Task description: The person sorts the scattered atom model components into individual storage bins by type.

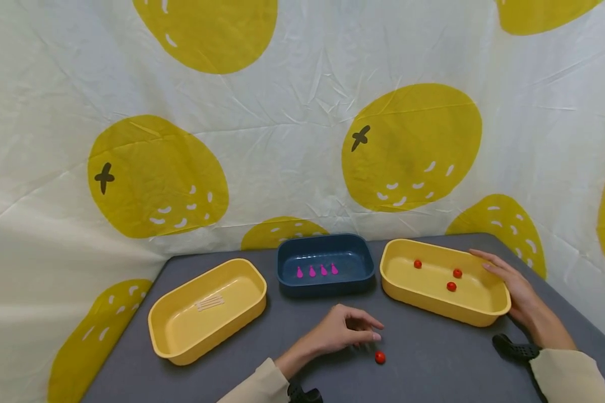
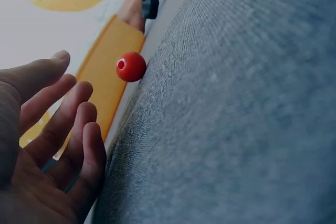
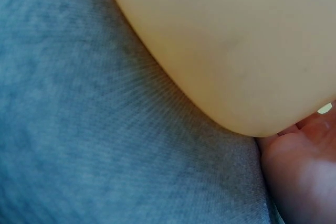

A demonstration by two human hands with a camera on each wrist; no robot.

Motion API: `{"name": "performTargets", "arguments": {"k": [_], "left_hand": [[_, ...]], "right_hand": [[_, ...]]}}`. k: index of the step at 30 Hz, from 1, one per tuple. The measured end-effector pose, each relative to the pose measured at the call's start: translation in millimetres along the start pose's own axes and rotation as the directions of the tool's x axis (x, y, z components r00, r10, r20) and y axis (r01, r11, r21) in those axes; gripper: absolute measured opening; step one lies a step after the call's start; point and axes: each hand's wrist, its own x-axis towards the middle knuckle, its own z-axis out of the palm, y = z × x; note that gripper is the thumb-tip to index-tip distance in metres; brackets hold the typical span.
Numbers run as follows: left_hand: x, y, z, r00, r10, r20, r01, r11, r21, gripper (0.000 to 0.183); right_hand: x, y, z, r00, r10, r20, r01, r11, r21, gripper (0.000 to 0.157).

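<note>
Just left of a small red bead (image 1: 380, 357) on the dark grey cloth, my left hand (image 1: 340, 330) hovers with thumb and fingers apart, holding nothing. In the left wrist view the bead (image 2: 130, 67) shows its hole, beyond the loosely bent fingers (image 2: 90, 145). At the right, my right hand (image 1: 516, 288) holds the right end of a yellow tray (image 1: 438, 307), its digits at the rim. Several red beads lie inside that tray. The right wrist view shows the tray's outer wall (image 3: 236, 51) and part of the hand (image 3: 304, 166); most fingers are hidden there.
A dark blue tray (image 1: 327, 291) with several pink drop-shaped pieces (image 1: 324, 270) stands at the back middle. Another yellow tray (image 1: 217, 331), holding several thin pale sticks (image 1: 210, 303), is at the left. Behind the table (image 1: 433, 364) hangs a fruit-patterned white curtain (image 1: 292, 168).
</note>
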Motion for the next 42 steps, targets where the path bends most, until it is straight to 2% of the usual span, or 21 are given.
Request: {"name": "performTargets", "arguments": {"k": [6,9,16,22,28,37,42], "left_hand": [[-8.4,-0.9,3.0,0.998,0.053,0.014,-0.054,0.993,0.102,0.026],[-12.4,-2.1,3.6,0.998,0.062,0.026,-0.064,0.992,0.105,0.026],[-16.3,-4.6,4.8,0.999,0.037,0.034,-0.040,0.994,0.105,0.029],[-15.7,-7.2,5.5,0.997,0.062,0.049,-0.069,0.986,0.154,0.029],[-15.4,-8.0,7.1,0.994,0.094,0.048,-0.103,0.966,0.237,0.027],[-15.1,-5.8,11.4,0.994,0.105,0.036,-0.111,0.938,0.327,0.024],[-14.8,-4.6,14.7,0.993,0.118,0.027,-0.119,0.907,0.404,0.023]], "right_hand": [[0,0,0.3,1.000,0.000,-0.001,0.000,1.000,0.016,0.049],[0,0,0.3,1.000,0.005,-0.008,-0.004,1.000,0.010,0.049],[-1,0,-0.2,1.000,0.015,-0.022,-0.014,1.000,0.009,0.048],[-1,0,0.1,0.999,0.020,-0.033,-0.020,1.000,-0.005,0.047],[1,0,-0.2,1.000,0.012,-0.024,-0.011,1.000,0.008,0.048],[2,-1,-0.5,1.000,0.011,-0.005,-0.011,0.999,0.044,0.049],[1,-2,-0.2,1.000,0.011,-0.011,-0.011,0.999,0.035,0.049]]}}
